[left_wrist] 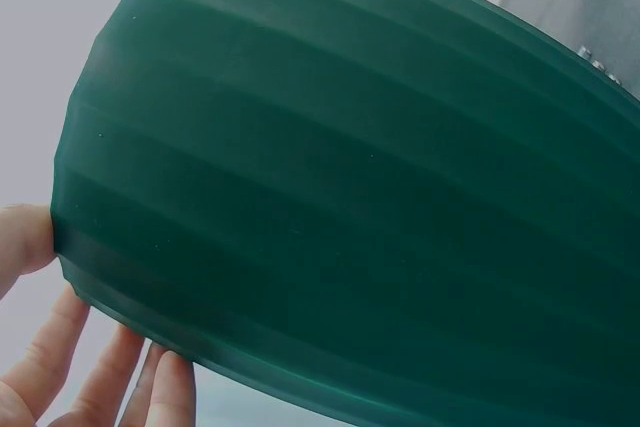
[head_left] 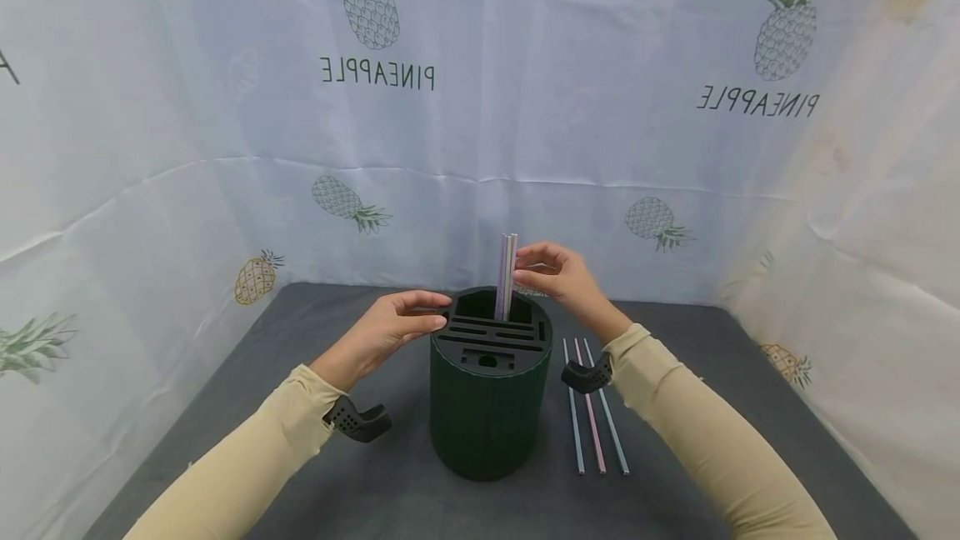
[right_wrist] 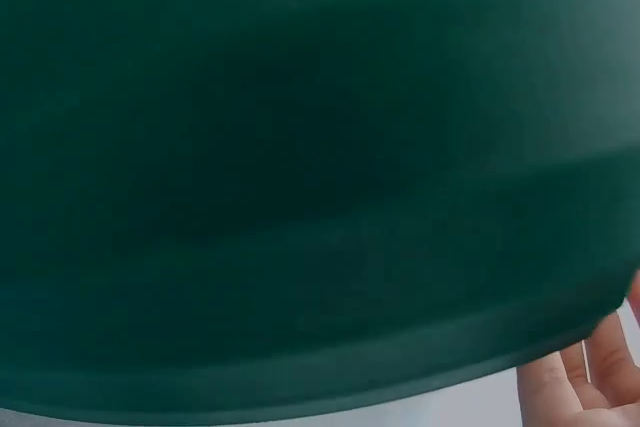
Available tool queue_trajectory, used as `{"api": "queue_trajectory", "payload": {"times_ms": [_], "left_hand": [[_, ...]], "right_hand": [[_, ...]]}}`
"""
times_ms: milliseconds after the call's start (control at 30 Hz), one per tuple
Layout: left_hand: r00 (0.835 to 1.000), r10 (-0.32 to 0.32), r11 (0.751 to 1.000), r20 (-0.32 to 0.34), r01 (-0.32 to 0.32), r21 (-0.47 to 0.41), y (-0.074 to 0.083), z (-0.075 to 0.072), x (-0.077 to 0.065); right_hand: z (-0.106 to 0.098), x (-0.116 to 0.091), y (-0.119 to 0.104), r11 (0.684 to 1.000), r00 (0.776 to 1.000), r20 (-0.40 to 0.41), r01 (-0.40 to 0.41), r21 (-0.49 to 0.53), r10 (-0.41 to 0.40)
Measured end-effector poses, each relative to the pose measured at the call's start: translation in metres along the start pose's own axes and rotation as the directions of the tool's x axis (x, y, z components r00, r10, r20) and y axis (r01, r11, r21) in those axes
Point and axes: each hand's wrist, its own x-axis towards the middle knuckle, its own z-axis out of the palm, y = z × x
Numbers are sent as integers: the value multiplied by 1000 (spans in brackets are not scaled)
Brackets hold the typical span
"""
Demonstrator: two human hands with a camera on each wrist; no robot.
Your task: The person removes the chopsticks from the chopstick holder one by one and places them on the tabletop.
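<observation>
Well, from the head view, the green holder (head_left: 487, 419) stands upright on the dark table (head_left: 352, 473), the left hand (head_left: 388, 327) resting extended fingers on its rim. Thumb and fingers parted, the right hand (head_left: 561, 277) is right beside the upright sticks (head_left: 504, 277) in the rear compartment; three loose sticks (head_left: 589, 407) lie nearby. From the left wrist, fingertips touch the holder's edge. From the right wrist, its wall partly hides the fingers.
</observation>
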Motion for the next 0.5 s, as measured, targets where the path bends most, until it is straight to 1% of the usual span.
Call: {"api": "queue_trajectory", "payload": {"times_ms": [200, 500], "left_hand": [[1000, -10, 1000, -12, 10, -10, 0, 1, 1], [1000, -5, 1000, -8, 5, -9, 0, 0, -1]], "right_hand": [[4, 1, 2, 1000, 1000, 14, -19, -20, 19], [7, 3, 2, 1000, 1000, 2, -6, -9, 6]]}}
